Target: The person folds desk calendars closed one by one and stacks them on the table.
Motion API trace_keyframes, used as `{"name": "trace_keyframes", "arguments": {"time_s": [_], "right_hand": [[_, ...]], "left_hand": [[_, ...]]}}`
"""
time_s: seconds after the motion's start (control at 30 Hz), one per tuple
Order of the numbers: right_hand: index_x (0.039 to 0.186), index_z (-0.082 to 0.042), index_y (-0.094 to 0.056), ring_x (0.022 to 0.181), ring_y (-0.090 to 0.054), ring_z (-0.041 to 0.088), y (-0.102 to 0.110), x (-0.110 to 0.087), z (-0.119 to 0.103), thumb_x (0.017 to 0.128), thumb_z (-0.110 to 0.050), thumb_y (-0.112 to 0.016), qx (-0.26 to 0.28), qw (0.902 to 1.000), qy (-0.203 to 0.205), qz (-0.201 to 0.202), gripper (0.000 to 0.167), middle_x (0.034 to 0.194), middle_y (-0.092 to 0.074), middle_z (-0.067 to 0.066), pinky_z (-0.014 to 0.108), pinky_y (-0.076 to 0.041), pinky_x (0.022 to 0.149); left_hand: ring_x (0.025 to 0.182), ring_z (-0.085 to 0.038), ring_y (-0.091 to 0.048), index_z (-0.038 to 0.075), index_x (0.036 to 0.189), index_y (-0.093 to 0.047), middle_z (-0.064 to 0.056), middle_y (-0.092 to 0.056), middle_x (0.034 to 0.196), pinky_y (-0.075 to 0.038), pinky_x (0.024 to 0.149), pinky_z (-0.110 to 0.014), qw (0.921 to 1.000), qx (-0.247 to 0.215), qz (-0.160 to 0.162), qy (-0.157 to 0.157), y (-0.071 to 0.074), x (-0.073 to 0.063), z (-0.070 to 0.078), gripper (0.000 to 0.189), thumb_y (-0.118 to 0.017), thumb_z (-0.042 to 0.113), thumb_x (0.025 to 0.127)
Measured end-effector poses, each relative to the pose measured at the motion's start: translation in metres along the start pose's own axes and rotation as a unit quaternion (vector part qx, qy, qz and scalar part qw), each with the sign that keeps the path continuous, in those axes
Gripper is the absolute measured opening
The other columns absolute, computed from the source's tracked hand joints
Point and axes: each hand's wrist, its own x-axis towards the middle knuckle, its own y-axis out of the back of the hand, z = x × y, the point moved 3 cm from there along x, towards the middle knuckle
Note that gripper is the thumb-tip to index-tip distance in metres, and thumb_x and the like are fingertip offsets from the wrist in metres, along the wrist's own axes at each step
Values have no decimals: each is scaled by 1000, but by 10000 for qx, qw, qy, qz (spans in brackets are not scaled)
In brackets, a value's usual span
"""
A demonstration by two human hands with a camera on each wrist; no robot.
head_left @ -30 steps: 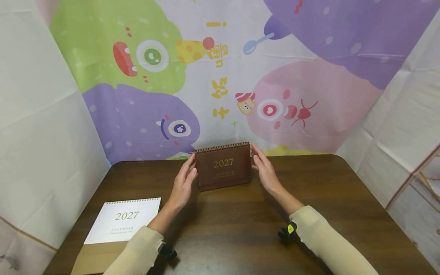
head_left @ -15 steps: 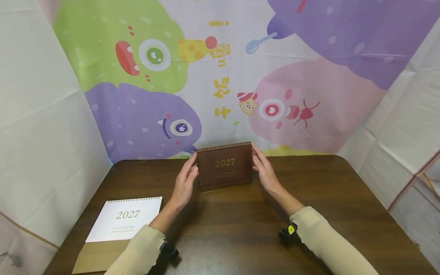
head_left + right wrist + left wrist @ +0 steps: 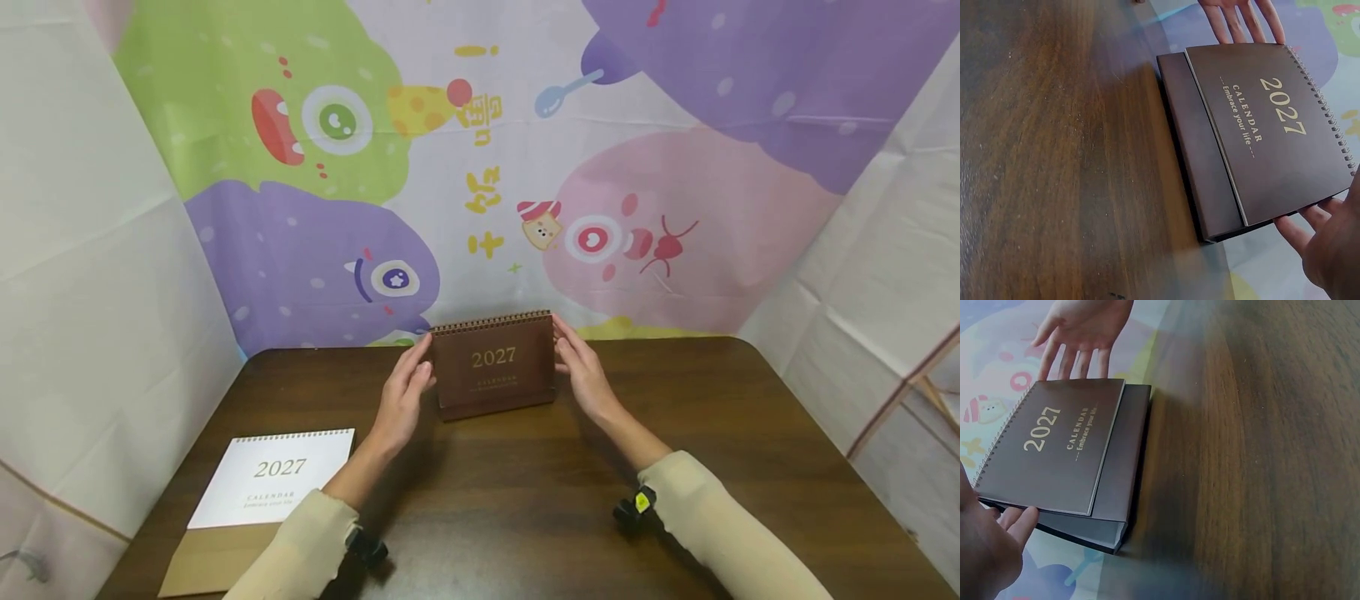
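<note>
A brown desk calendar [image 3: 495,371] marked 2027 stands upright near the table's back edge, spiral binding on top. At its left side, my left hand [image 3: 401,400] touches the edge with fairly straight fingers. My right hand [image 3: 588,379] lies along the opposite side, fingers extended, their tips partly behind the calendar. In the left wrist view, the cover of the calendar [image 3: 1054,444] faces up the frame between both hands. The right wrist view shows the calendar's cover [image 3: 1266,131] and its stand strip below the pages.
A white 2027 desk calendar [image 3: 270,479] on a tan stand lies at the table's front left, partly behind the left sleeve [image 3: 307,533]. The brown wooden table [image 3: 517,517] meets a cartoon-printed cloth [image 3: 487,283] at the back. Pale cloth walls [image 3: 82,208] flank both sides.
The brown calendar has shifted slightly right and a little nearer, with the right hand moving alongside it. The white calendar stays in place; the head view has shifted a little.
</note>
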Motion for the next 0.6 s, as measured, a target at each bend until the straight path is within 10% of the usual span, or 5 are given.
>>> {"name": "trace_keyframes", "arguments": {"time_s": [0.6], "right_hand": [[173, -6, -43, 145, -60, 56, 9, -3, -8, 123, -26, -37, -222, 9996, 57, 152, 54, 174, -48, 30, 69, -63, 106]], "left_hand": [[129, -54, -67, -6, 165, -51, -33, -52, 166, -66, 107, -52, 9997, -108, 118, 173, 5, 9, 8, 48, -42, 11, 120]]}}
